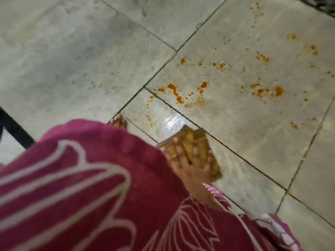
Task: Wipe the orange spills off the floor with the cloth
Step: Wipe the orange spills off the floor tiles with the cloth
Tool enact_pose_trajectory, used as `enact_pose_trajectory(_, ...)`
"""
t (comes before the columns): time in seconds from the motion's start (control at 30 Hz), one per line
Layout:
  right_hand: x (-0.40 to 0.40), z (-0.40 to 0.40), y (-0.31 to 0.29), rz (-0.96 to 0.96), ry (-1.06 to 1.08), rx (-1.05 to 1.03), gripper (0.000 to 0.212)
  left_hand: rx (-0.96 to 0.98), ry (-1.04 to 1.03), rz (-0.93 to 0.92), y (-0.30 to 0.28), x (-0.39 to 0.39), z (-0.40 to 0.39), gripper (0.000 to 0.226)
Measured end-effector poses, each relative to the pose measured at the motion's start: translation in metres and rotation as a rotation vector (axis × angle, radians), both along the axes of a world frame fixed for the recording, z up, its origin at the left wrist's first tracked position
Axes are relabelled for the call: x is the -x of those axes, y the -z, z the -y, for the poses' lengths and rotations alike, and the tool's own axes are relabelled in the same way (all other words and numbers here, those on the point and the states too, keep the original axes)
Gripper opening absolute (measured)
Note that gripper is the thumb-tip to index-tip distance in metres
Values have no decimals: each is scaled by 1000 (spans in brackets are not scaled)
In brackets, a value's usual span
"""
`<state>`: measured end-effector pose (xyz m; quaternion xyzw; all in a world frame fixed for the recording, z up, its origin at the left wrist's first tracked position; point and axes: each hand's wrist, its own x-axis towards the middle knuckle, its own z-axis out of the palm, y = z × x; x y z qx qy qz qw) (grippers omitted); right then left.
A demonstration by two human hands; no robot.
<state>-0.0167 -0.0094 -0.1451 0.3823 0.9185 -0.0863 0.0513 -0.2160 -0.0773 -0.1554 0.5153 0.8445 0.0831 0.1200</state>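
My right hand [188, 162] presses flat on a folded yellow-brown cloth [204, 151] lying on the pale tiled floor [72, 51], fingers spread over it. Orange spills [175, 93] dot the tile beyond the cloth, with more orange blotches [272, 90] farther right and small specks [262, 57] toward the top right. The stretch of tile just ahead of the cloth looks wet and shiny [172, 122]. My left hand is hidden from view.
My magenta patterned garment [81, 187] fills the lower left. Bare toes [118, 121] rest on the tile at its edge. A dark strip [12, 127] runs along the left edge and a dark patterned edge [322, 4] sits top right.
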Motion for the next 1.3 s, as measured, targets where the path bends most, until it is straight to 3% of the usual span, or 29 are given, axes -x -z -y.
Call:
enact_pose_trajectory(0.2, 84, -73, 11, -10, -24, 78, 48, 37, -34, -55, 15, 6, 6, 78)
enact_pose_trajectory(0.33, 27, -119, 6, 9, 217, 46, 52, 51, -13, -43, 17, 7, 10, 76)
enact_pose_trajectory(0.43, -23, -81, 3, 42, 273, -39, 56, 49, -34, -30, 19, 8, 9, 77)
enact_pose_trajectory(0.57, 4, -24, 0, 55, 110, 4, 56, -23, -53, 23, 17, -1, -6, 76)
enact_pose_trajectory(0.7, 65, -68, 7, 3, -66, -12, 53, -122, -50, 48, 12, 6, -55, 69)
enact_pose_trajectory(0.83, 38, -132, 7, 52, 166, 16, 55, -93, -123, -2, 15, 38, -79, 78)
enact_pose_trajectory(0.93, -12, -123, 6, 91, 260, -57, 57, -45, -93, -45, 21, 40, -81, 81)
enact_pose_trajectory(1.03, -16, -72, 8, 110, 179, -79, 57, -74, -87, -21, 22, 39, -82, 77)
enact_pose_trajectory(1.13, 34, -39, 7, 43, 3, -12, 56, -136, -98, 31, 19, 41, -81, 73)
enact_pose_trajectory(1.3, 130, -89, 15, -29, -140, -16, 53, -226, -117, 101, 14, 41, -79, 71)
